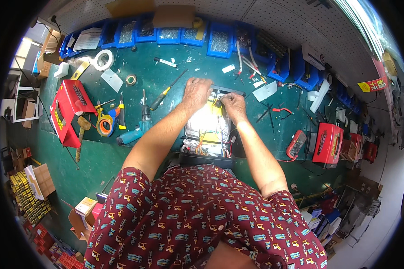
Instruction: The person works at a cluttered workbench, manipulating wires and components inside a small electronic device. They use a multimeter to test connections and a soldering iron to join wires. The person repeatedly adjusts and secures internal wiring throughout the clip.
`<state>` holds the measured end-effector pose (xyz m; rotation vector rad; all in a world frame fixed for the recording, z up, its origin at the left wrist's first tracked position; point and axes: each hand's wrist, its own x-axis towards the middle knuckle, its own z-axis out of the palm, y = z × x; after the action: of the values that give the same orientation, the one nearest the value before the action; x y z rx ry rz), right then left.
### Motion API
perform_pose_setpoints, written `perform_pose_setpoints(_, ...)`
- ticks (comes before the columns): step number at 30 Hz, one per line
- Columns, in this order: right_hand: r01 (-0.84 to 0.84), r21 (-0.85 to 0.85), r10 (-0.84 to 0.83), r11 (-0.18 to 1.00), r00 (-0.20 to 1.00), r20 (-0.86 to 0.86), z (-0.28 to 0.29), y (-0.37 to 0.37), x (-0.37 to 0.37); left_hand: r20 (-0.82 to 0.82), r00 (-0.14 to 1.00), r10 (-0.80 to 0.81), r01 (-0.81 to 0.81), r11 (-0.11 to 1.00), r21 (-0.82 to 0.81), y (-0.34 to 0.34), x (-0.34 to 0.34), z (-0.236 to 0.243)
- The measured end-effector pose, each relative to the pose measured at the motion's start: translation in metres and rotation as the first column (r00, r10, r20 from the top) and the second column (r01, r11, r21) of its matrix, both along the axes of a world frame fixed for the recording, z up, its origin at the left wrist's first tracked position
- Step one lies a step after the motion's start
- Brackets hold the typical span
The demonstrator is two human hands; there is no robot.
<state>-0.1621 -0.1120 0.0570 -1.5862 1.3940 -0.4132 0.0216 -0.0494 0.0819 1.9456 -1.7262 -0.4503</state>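
On the bench before me lies an opened device with a bright silver-wrapped body (206,122), yellow pads and many thin wires (203,138) near its close end. A black end panel (229,90) closes off its far side. My left hand (197,94) is bent over the left part of that panel, fingers curled against it. Close beside it, my right hand (234,106) has its thumb and fingers pinched together at the panel's inner side, by some small wires. What lies between those fingertips is hidden. Glare washes out the middle of the device.
To the left lie a screwdriver (159,101), a teal power driver (137,132), tape rolls (105,125), a mallet (82,127) and a red metal cover (69,112). Blue bins (220,40) of screws line the back. A red meter (296,143) and a red box (327,143) stand right.
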Motion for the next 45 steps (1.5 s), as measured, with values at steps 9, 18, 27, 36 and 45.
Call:
perform_pose_setpoints(9,0.068,0.002,-0.068,0.998,0.997,-0.033,0.007,0.008,0.012,-0.013,1.0,0.008,-0.008,1.0,0.004,0.0,-0.001,-0.003)
perform_pose_setpoints(18,0.131,-0.125,-0.137,0.984,0.99,-0.043,0.004,0.017,0.015,-0.026,1.0,0.006,-0.006,1.0,-0.001,0.0,0.0,-0.005)
perform_pose_setpoints(27,0.165,-0.173,-0.179,0.971,0.981,-0.069,0.014,0.023,0.024,-0.019,1.0,0.014,-0.015,1.0,-0.023,0.0,-0.001,-0.006)
perform_pose_setpoints(36,0.2,0.155,-0.22,0.967,0.968,0.121,0.014,0.015,0.02,-0.026,1.0,0.0,-0.001,1.0,-0.031,0.001,0.001,-0.006)
perform_pose_setpoints(45,0.142,0.293,-0.187,0.946,0.973,0.133,0.008,0.002,0.014,-0.014,1.0,-0.007,0.007,0.999,-0.034,0.001,0.0,-0.004)
